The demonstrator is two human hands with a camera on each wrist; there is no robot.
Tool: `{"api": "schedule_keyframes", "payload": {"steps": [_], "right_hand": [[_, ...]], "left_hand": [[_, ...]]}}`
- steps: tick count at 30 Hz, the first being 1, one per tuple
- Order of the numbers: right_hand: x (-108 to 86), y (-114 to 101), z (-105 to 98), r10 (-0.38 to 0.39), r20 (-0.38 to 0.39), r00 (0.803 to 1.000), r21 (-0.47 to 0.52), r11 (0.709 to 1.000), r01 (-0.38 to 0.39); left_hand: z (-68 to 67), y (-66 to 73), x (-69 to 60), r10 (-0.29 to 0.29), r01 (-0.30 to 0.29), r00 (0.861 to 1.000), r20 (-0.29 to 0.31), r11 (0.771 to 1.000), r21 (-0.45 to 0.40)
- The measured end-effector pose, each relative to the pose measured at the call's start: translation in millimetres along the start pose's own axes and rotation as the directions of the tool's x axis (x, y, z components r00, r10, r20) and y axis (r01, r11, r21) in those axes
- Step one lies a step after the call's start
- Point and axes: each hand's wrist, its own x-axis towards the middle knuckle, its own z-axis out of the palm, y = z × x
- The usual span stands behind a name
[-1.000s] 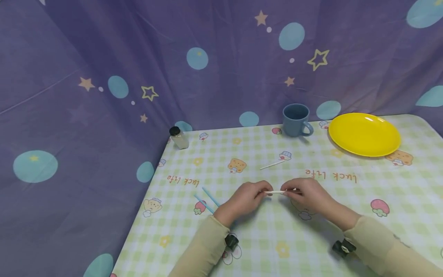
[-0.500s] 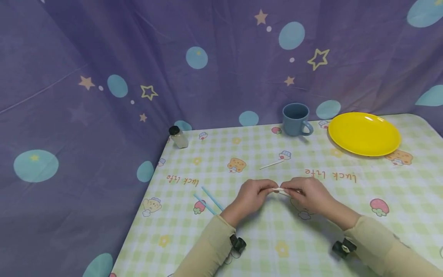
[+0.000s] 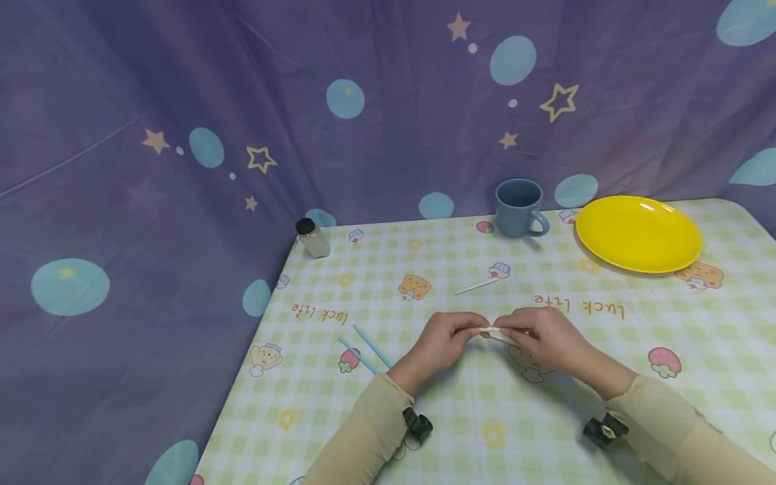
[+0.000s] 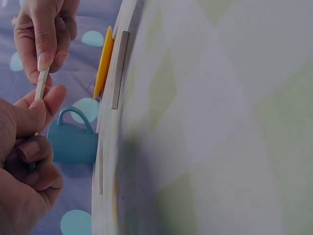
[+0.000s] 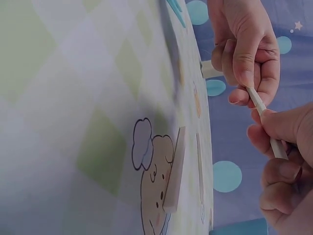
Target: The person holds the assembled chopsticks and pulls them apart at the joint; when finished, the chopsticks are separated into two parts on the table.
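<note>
Exposed stretch of pale stick point(image 4: 41, 87) shrank since earlier frame: left hand point(image 3: 439, 340) had come in toward right hand point(image 3: 543, 333). Stick was held up over bench point(image 3: 448, 431), pinched by both hands, thumbs against fingers. Faint line crossed it; seam or crack, couldn't tell. Good handling likely needed grips close to line, both sides straight, even pressure, no twist. Thicker stick point(image 5: 174, 171) lay below; thin stick point(image 3: 476, 287) farther out, toward mug point(image 3: 515, 217).

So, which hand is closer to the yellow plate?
The right hand. It is nearer the viewer than the yellow plate and off to its left. The left hand is farther left, on the side of the blue sticks.
</note>
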Motion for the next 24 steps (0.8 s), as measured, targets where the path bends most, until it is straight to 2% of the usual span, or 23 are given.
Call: {"api": "schedule_keyframes", "payload": {"steps": [5,10,18,24], "right_hand": [[-0.5,0.9,-0.7,0.026,0.003,1.000,-0.004,1.000,-0.026],[0.6,-0.6,-3.5,0.015,-0.001,1.000,0.007,1.000,-0.015],[1.6,0.5,-6.5,0.014,0.025,1.000,0.029,0.999,-0.014],[1.4,4.0,-13.5,0.071,0.004,0.997,0.004,0.997,-0.071]], "left_hand": [[0.0,0.2,2.3,-0.007,0.007,1.000,0.002,1.000,-0.002],[0.1,0.7,4.3,-0.021,0.021,1.000,-0.002,1.000,-0.001],[-0.2,-0.9,4.3,0.007,-0.007,1.000,0.010,1.000,-0.011],[-6.0,-4.7,3.3,-0.009,0.009,1.000,-0.007,0.999,-0.044]]}}
